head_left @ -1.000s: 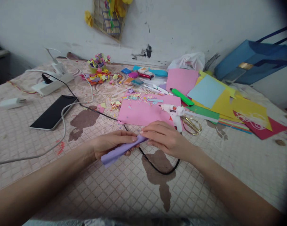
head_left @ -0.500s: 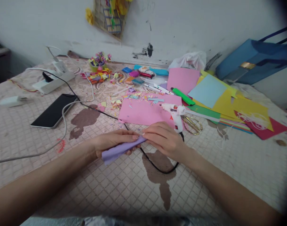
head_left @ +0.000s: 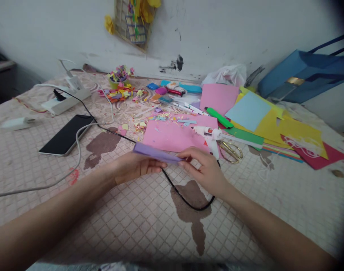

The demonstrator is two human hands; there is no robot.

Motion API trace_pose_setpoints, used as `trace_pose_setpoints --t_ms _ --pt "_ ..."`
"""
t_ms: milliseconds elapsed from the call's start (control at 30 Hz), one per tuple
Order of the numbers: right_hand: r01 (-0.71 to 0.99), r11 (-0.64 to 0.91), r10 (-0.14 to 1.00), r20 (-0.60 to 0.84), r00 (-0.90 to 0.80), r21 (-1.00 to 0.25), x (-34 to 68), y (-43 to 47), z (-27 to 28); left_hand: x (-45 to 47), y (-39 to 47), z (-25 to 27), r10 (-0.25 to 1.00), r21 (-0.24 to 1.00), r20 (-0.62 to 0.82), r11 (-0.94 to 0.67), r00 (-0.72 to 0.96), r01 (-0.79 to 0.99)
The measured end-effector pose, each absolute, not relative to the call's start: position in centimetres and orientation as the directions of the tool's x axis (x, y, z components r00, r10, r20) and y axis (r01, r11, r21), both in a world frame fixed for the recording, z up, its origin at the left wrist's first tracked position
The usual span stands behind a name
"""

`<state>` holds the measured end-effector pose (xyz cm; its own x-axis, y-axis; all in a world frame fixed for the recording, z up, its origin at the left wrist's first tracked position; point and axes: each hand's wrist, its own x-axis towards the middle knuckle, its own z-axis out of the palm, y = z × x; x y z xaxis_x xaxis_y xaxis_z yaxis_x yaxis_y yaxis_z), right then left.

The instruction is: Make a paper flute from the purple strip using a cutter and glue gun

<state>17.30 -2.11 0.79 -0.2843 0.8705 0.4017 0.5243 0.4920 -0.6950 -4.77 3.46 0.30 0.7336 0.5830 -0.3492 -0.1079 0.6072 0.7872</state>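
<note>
A folded strip of purple paper (head_left: 155, 151) is held just above the table, its free end pointing left. My right hand (head_left: 204, 169) pinches its right end between thumb and fingers. Under and behind the strip lies my left hand (head_left: 135, 167), closed loosely along it with the fingers bent; the paper hides its thumb. A black cord (head_left: 186, 203) runs beneath both hands. Just beyond them is a pink sheet (head_left: 172, 137) with small paper scraps on it. A white glue gun (head_left: 207, 132) lies by my right hand, with gold-handled scissors (head_left: 230, 151) beside it.
A black phone (head_left: 67, 134) and a white power strip (head_left: 66, 101) with cables are at left. Behind are a pot of paper flowers (head_left: 119, 77) and a green marker (head_left: 219, 117). Yellow sheets (head_left: 299, 128) and a blue bag (head_left: 307, 75) are at right.
The purple strip has turned, its left end swinging up and away from me. My left hand has shifted underneath it, and my right hand has changed its grip at the right end.
</note>
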Motion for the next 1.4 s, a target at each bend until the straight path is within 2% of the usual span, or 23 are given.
trace_pose_setpoints --t_ms 133,233,367,500,667,767,1000,1167,1400 --pt "0.445 0.267 0.962 0.214 -0.168 -0.855 16.6 -2.5 1.0 -3.9 2.4 0.6 0.73 0.932 -0.201 0.348 0.653 -0.103" --pt "0.402 0.204 0.974 0.144 -0.175 -0.893 16.0 -2.7 0.9 -3.2 1.5 0.7 0.795 0.971 -0.124 0.221 0.593 -0.093" --pt "0.342 0.174 0.973 0.108 -0.205 -0.924 15.5 -2.8 0.8 -3.0 1.0 0.8 0.859 0.992 -0.118 0.129 0.498 0.011" --pt "0.311 0.117 0.98 0.059 -0.19 -0.943 15.5 -2.8 0.9 -3.2 1.1 0.8 0.868 0.991 -0.137 0.119 0.476 0.069" --pt "0.269 0.114 0.955 0.031 -0.296 -0.956 15.4 -2.8 0.4 -3.3 1.1 0.9 0.868 0.988 -0.153 0.136 0.473 0.07" --pt "0.258 0.098 0.952 0.015 -0.305 -0.961 15.2 -2.9 0.0 -3.2 1.0 1.0 0.865 0.988 -0.154 0.134 0.477 0.077" --pt "0.167 -0.044 0.936 -0.099 -0.337 -0.985 15.7 -2.8 0.3 -3.4 1.4 0.6 0.868 0.993 -0.12 0.104 0.481 0.061" --pt "0.137 -0.022 0.942 -0.066 -0.329 -0.99 15.4 -2.9 0.2 -3.4 1.3 0.6 0.855 0.986 -0.163 0.154 0.492 0.059" --pt "0.152 -0.005 0.965 -0.044 -0.257 -0.988 15.0 -2.9 -0.2 -2.8 1.2 0.3 0.883 0.958 -0.169 0.251 0.437 -0.136"
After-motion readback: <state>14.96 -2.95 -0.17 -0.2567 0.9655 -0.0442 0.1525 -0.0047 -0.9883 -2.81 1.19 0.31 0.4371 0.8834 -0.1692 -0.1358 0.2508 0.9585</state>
